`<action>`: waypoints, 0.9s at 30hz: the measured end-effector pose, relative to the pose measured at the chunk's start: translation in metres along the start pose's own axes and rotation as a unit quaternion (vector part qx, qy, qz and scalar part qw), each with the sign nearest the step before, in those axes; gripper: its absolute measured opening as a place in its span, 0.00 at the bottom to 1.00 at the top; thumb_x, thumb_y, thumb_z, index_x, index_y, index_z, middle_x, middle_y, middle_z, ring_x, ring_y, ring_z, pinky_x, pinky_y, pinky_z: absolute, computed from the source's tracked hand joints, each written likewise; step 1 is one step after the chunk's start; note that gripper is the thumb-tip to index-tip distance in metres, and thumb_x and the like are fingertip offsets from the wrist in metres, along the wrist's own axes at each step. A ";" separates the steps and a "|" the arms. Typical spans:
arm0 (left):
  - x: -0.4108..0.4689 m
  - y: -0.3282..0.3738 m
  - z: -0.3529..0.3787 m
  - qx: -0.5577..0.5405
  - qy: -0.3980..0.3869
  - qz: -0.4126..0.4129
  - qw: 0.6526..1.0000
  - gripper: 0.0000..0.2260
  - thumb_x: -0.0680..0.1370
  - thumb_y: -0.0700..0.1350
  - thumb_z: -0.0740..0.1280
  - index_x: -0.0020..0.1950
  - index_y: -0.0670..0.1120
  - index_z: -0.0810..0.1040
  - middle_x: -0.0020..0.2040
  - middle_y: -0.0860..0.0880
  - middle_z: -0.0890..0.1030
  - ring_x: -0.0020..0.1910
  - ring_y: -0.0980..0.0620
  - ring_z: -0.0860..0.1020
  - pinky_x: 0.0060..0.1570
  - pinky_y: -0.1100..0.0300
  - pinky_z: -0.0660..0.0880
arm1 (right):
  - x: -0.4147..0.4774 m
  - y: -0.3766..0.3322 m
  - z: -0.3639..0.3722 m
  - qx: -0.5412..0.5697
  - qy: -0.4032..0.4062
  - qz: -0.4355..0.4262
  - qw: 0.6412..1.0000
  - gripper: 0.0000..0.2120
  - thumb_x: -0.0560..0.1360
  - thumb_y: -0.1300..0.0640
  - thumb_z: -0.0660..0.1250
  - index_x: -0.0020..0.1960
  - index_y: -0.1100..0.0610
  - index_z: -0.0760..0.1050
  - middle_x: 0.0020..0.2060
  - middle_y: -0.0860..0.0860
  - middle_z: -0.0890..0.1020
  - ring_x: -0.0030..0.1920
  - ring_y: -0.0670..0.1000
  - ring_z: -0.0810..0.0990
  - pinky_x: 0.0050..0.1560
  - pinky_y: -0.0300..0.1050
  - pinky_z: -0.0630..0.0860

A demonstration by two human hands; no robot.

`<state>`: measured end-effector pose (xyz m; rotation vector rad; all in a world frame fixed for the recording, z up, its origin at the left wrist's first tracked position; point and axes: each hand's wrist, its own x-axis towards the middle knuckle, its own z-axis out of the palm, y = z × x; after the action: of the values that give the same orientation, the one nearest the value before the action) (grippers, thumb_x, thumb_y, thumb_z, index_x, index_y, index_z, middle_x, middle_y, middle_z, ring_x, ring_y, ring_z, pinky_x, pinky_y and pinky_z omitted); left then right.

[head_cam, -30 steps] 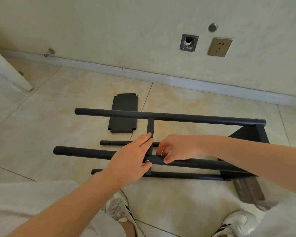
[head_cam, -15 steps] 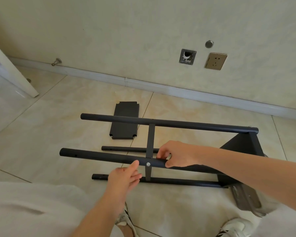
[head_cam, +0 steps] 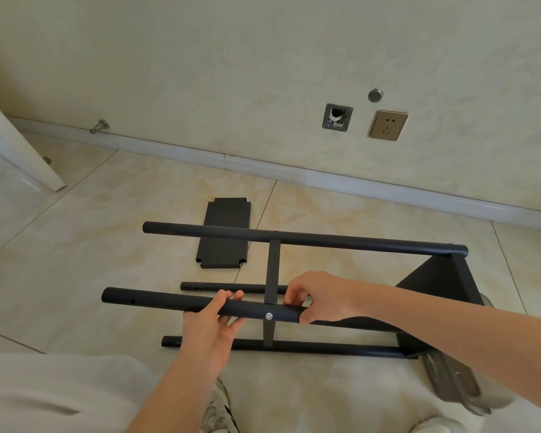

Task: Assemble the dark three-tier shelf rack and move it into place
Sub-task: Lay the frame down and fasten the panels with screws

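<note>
My left hand (head_cam: 213, 323) and right hand (head_cam: 322, 296) wrap the near pole (head_cam: 156, 303). Rigid, smooth metal, likely light; grip beside the screw (head_cam: 268, 315).

Your dark rack (head_cam: 356, 242) lies on its side on the floor (head_cam: 75, 260), its long way running left to right. It has four round poles. One flat shelf (head_cam: 434, 282) is fixed at the right end. A second shelf (head_cam: 272, 270) sits in the middle, seen from its thin edge. A silver screw (head_cam: 268, 315) joins it to the near top pole (head_cam: 156, 301). A third shelf (head_cam: 225, 250) lies flat and loose on the floor, closer to the wall.
</note>
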<state>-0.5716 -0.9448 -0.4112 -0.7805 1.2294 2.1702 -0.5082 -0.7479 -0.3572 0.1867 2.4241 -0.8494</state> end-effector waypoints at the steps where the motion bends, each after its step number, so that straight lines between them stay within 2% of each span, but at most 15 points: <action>1: 0.000 0.000 0.000 -0.001 -0.004 -0.001 1.000 0.22 0.80 0.34 0.66 0.74 0.43 0.67 0.51 0.39 0.82 0.47 0.43 0.86 0.42 0.41 0.81 | 0.000 0.000 -0.001 -0.002 0.000 -0.001 1.000 0.16 0.76 0.63 0.69 0.63 0.57 0.75 0.62 0.53 0.78 0.63 0.52 0.76 0.59 0.41 0.70; 5: 0.003 0.001 0.002 0.002 -0.017 0.009 1.000 0.23 0.80 0.33 0.65 0.74 0.42 0.66 0.54 0.38 0.80 0.53 0.40 0.84 0.50 0.38 0.80 | 0.001 0.000 -0.001 -0.011 0.013 -0.003 1.000 0.15 0.77 0.64 0.68 0.63 0.57 0.74 0.62 0.53 0.77 0.62 0.52 0.76 0.60 0.41 0.72; 12: 0.006 0.009 0.013 0.007 -0.014 0.043 0.999 0.26 0.80 0.34 0.67 0.76 0.44 0.64 0.60 0.37 0.79 0.48 0.44 0.86 0.45 0.43 0.82 | 0.005 -0.001 -0.010 -0.008 0.030 -0.006 1.000 0.15 0.77 0.64 0.68 0.62 0.56 0.75 0.62 0.53 0.79 0.62 0.52 0.78 0.62 0.45 0.75; 17: 0.003 0.026 0.026 0.032 -0.029 0.078 0.996 0.23 0.81 0.35 0.66 0.74 0.47 0.64 0.60 0.39 0.78 0.45 0.46 0.87 0.38 0.48 0.83 | 0.007 -0.008 -0.025 -0.015 0.039 -0.017 0.999 0.15 0.77 0.62 0.69 0.62 0.54 0.74 0.62 0.52 0.79 0.60 0.50 0.78 0.61 0.43 0.72; 20: -0.002 0.042 0.041 0.052 -0.043 0.098 0.993 0.24 0.81 0.36 0.67 0.74 0.48 0.63 0.60 0.39 0.79 0.48 0.44 0.85 0.43 0.46 0.82 | 0.003 -0.013 -0.036 -0.018 0.056 -0.030 0.998 0.14 0.77 0.61 0.69 0.62 0.54 0.75 0.61 0.51 0.79 0.59 0.49 0.78 0.62 0.42 0.71; 22: -0.008 0.055 0.054 0.075 -0.049 0.121 0.989 0.26 0.80 0.36 0.67 0.75 0.49 0.63 0.60 0.40 0.79 0.46 0.46 0.86 0.44 0.47 0.82 | 0.000 -0.020 -0.046 -0.016 0.072 -0.035 0.997 0.15 0.76 0.61 0.70 0.62 0.55 0.76 0.60 0.51 0.79 0.59 0.49 0.78 0.62 0.41 0.70; 24: -0.013 0.069 0.068 0.086 -0.066 0.137 0.985 0.26 0.80 0.36 0.68 0.74 0.51 0.63 0.59 0.41 0.79 0.43 0.48 0.86 0.42 0.50 0.83 | -0.004 -0.026 -0.057 -0.008 0.089 -0.038 0.995 0.16 0.76 0.61 0.71 0.63 0.56 0.76 0.60 0.51 0.80 0.59 0.49 0.79 0.62 0.41 0.72; 27: -0.022 0.089 0.091 0.107 -0.084 0.158 0.978 0.27 0.80 0.37 0.68 0.71 0.58 0.61 0.58 0.42 0.80 0.45 0.48 0.86 0.38 0.53 0.84 | -0.010 -0.032 -0.074 0.038 0.107 -0.038 0.993 0.17 0.75 0.63 0.71 0.63 0.57 0.76 0.59 0.52 0.81 0.56 0.48 0.80 0.60 0.41 0.74</action>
<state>-0.6377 -0.9081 -0.3062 -0.3218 1.5499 2.2423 -0.5435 -0.7272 -0.2865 0.2259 2.6141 -1.0021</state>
